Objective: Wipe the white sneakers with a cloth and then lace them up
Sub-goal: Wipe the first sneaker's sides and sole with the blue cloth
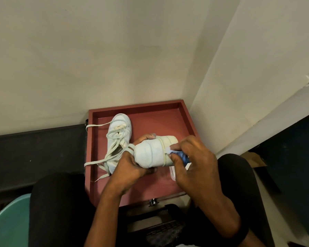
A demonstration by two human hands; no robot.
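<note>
One white sneaker [154,152] is held on its side above a red tray [189,120], its heel toward me and its sole to the right. My left hand [132,164] grips it around the heel and opening. My right hand [193,159] presses a bunched blue and white cloth [181,155] against the sole edge. The second white sneaker [119,134] lies in the tray at the left, toe pointing away, with loose white laces [98,162] trailing over the tray's left rim.
The tray sits in a corner between two pale walls. A dark bench runs off to the left. A teal seat [9,223] shows at lower left. My dark-clothed knees flank the tray. A white lace or strap [172,172] lies in the tray under my right hand.
</note>
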